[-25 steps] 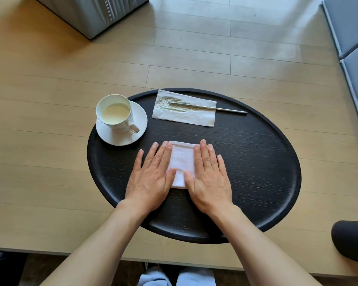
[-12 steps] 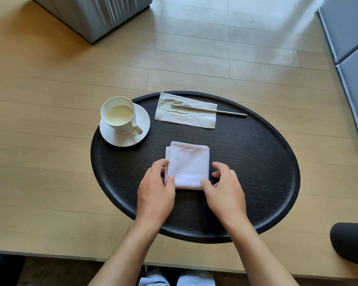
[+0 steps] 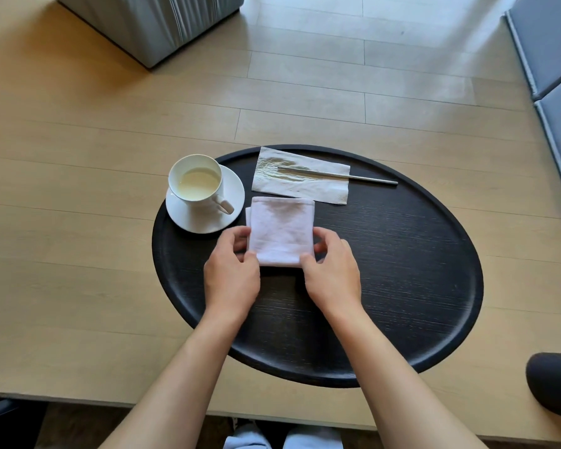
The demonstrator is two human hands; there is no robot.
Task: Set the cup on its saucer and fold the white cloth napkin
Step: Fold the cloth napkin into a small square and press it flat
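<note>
Head view: folded white cloth napkin (image 3: 280, 233), soft weave, squarish, lies on the round black wood-grain tabletop (image 3: 402, 270). Left hand (image 3: 232, 270) and right hand (image 3: 332, 270) each pinch a near corner. White glazed cup (image 3: 196, 186) holding pale liquid stands on its white saucer (image 3: 230, 189). Behind, a metal rod (image 3: 337, 175) rests on a crinkled paper napkin (image 3: 300, 184).

Saucer (image 3: 188, 218) and paper napkin (image 3: 302, 184) crowd the cloth (image 3: 280, 233).

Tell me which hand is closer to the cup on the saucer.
Left. The left hand grips the folded napkin's left edge, just below the saucer holding the cup. The right hand is on the napkin's far side.
</note>
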